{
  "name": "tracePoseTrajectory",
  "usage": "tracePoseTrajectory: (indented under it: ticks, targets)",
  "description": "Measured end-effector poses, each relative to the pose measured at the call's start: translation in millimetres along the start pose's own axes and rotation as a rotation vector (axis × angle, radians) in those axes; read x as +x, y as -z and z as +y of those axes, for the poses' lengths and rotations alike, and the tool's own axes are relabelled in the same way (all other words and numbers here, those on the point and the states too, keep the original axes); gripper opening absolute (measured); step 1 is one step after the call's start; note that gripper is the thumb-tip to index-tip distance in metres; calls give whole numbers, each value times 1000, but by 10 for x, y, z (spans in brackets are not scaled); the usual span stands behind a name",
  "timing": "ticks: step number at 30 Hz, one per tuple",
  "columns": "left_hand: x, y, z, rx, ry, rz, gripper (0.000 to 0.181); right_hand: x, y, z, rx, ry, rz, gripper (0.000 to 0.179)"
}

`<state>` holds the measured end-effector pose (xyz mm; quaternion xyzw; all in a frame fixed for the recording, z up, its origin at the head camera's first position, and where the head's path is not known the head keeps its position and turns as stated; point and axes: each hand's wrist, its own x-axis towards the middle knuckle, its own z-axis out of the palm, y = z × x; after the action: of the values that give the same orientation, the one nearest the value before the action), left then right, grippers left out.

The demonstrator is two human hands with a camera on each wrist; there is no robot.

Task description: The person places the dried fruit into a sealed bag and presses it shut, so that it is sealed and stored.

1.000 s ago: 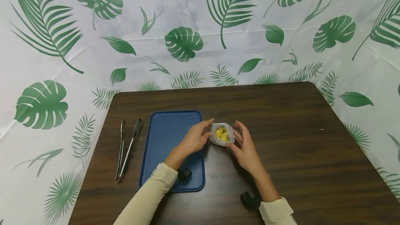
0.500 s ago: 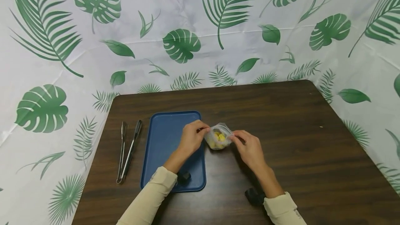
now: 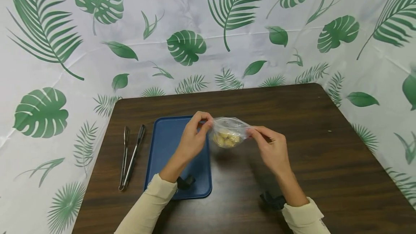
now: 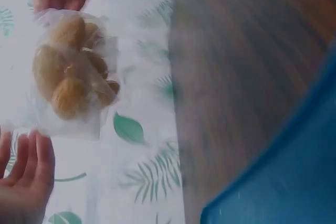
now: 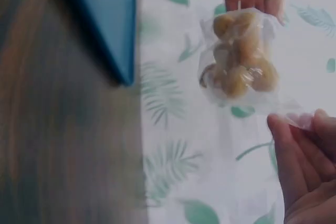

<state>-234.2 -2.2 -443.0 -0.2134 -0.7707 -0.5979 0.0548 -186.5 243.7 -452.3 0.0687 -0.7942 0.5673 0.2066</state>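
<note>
A clear plastic bag (image 3: 238,125) with several yellowish-brown, rounded pieces (image 3: 225,140) in it hangs between the two hands, off the table. Its kind of contents is not plain; they look like small potatoes. My left hand (image 3: 191,140) pinches the bag's upper left corner between thumb and fingers. At the upper right corner, my right hand (image 3: 273,149) pinches the film likewise. The right wrist view shows the stretched film between the right hand's thumb and fingertips, with the pieces (image 5: 244,56) bunched low in the bag.
A blue tray (image 3: 162,151) lies under the left forearm. Left of it are metal tongs (image 3: 132,163) with their ends spread apart. The dark wooden table (image 3: 312,154) backs onto a white cloth (image 3: 240,60) printed with green leaves.
Both hands first flanked the bag, then took its top corners. They have since lifted it off the table and spread apart, pulling its top edge taut.
</note>
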Motion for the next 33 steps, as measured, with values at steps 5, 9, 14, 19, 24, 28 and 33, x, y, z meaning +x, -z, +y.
tracePoseTrajectory:
  ticks: [5, 9, 14, 19, 24, 28, 33]
  targets:
    - [-30, 26, 67, -171, 47, -114, 38, 20, 3, -133, 87, -16, 46, 12]
    - [-30, -12, 45, -165, 34, -82, 26, 15, 11, -159, 98, -27, 57, 12]
    - [-50, -96, 33, -168, 65, 21, 12, -4, 7, -173, 116, -54, -40, 12]
    - [-73, -146, 54, -198, 93, 76, 13, -3, -26, -191, 71, -65, -27, 12]
    - [-83, -127, 62, -243, 127, 52, 11, -3, -70, -169, 63, -69, 62, 11]
    - [-68, -115, 53, -373, 163, 9, 22, 26, -103, -198, 109, -28, 144, 12]
    - [-154, -144, -64, -479, 274, -38, 38, 112, -108, -298, 214, 35, 283, 13]
